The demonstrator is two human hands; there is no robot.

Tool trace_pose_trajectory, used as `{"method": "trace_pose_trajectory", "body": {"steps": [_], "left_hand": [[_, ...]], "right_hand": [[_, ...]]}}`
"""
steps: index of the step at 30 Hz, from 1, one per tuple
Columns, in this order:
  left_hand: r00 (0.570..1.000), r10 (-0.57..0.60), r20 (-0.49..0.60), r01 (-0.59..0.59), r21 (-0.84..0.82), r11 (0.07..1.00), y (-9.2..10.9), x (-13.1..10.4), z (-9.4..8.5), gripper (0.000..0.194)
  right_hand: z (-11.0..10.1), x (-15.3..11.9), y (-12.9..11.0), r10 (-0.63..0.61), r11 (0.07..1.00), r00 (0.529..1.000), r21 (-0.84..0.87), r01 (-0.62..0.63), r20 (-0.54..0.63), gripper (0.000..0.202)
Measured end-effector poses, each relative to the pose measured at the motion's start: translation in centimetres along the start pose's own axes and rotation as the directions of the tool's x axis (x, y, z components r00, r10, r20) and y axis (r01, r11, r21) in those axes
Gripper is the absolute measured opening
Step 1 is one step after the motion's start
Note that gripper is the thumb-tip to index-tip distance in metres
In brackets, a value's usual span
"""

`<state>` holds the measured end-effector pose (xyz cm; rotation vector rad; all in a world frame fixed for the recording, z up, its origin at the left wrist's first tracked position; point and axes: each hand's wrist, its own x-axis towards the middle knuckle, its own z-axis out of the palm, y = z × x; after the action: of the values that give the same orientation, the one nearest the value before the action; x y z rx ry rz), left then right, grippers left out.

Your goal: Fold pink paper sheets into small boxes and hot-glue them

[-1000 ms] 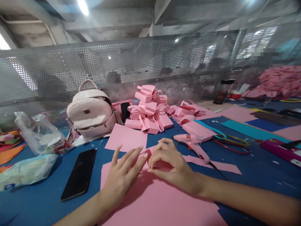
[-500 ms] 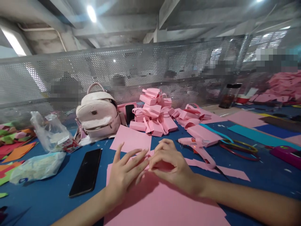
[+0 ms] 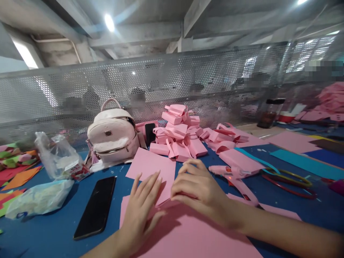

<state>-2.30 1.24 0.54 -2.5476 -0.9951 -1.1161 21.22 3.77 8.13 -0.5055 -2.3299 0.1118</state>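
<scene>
Pink paper sheets (image 3: 199, 233) lie stacked in front of me, with another pink sheet (image 3: 150, 166) just beyond them. My left hand (image 3: 142, 204) rests flat over the left part of the paper, its fingers stretched out and holding nothing. Opposite it, my right hand (image 3: 196, 190) is curled, thumb and fingertips closed at a raised edge of pink paper. Its knuckles hide part of that edge. Right of this hand lies a pink glue gun (image 3: 235, 179), a small orange light showing on it.
A black phone (image 3: 95, 208) lies left of the paper. Behind stand a pale backpack (image 3: 113, 136) and a heap of folded pink paper pieces (image 3: 180, 134). Plastic bags (image 3: 40, 199) are at left; hoops (image 3: 290, 179) and a teal strip (image 3: 309, 163) at right. A perforated metal screen (image 3: 161, 79) closes the back.
My left hand has drawn away from the right one and lies flatter, lower on the paper. The right hand's fingers have closed more. The view has shifted slightly.
</scene>
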Motion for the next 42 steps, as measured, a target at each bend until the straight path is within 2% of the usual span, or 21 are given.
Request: {"method": "trace_pose_trajectory", "body": {"steps": [4,7,14,19,21,23,27,29,31,34,36,39,42], "left_hand": [[0.985,-0.172,0.010,0.166,-0.315,0.934,0.1,-1.2,0.9,0.062],[0.974,-0.215,0.065,0.221,-0.448,0.866,0.1,-1.5,0.9,0.060],[0.989,-0.146,0.019,0.143,-0.365,0.920,-0.1,-1.0,0.1,0.058],[0.995,-0.097,-0.025,0.083,-0.334,0.939,-0.2,-0.7,-0.1,0.061],[0.994,-0.104,-0.037,0.085,-0.341,0.936,-0.3,-0.6,-0.1,0.061],[0.992,-0.114,-0.046,0.092,-0.344,0.934,-0.2,-0.6,-0.2,0.060],[0.993,-0.108,-0.049,0.084,-0.347,0.934,-0.1,-0.6,-0.3,0.057],[0.994,-0.104,-0.043,0.082,-0.356,0.931,-0.1,-0.7,-0.3,0.058],[0.993,-0.118,-0.027,0.099,-0.385,0.918,-0.1,-0.8,-0.2,0.059],[0.984,-0.165,0.063,0.174,-0.510,0.842,0.1,-0.7,-0.1,0.071],[0.972,-0.177,0.157,0.237,-0.630,0.739,0.4,-0.5,-0.1,0.078],[0.941,-0.203,0.269,0.337,-0.767,0.547,1.0,-0.2,-0.5,0.067],[0.897,-0.279,0.343,0.435,-0.797,0.420,1.3,0.0,-1.0,0.055]], "right_hand": [[-0.3,-0.6,0.0,0.010,1.000,1.000,-0.013,-0.010,0.018,0.018],[-0.3,-0.9,0.1,0.014,1.000,1.000,-0.012,-0.014,0.015,0.014],[-0.4,-0.7,0.1,0.012,1.000,0.998,-0.030,-0.011,0.062,0.014],[-0.5,-0.5,0.3,0.032,0.999,0.997,0.030,-0.034,0.070,0.010],[-0.4,-0.4,0.4,0.072,0.994,0.995,0.079,-0.078,0.070,0.008],[-0.2,-0.3,0.4,0.166,0.975,0.984,0.139,-0.173,0.064,0.012],[0.0,-0.1,0.5,0.377,0.888,0.916,0.227,-0.399,0.136,0.017],[0.0,0.0,0.7,0.380,0.878,0.908,0.239,-0.414,0.176,0.013],[0.0,0.1,0.8,0.325,0.897,0.926,0.247,-0.366,0.193,0.015],[-0.3,0.3,0.9,0.234,0.927,0.946,0.242,-0.286,0.223,0.020],[-0.6,0.5,0.9,0.192,0.937,0.943,0.234,-0.258,0.274,0.020],[-1.0,0.7,0.7,0.131,0.950,0.928,0.224,-0.218,0.349,0.015],[-1.1,0.7,0.4,0.085,0.965,0.925,0.201,-0.169,0.370,0.009]]}}
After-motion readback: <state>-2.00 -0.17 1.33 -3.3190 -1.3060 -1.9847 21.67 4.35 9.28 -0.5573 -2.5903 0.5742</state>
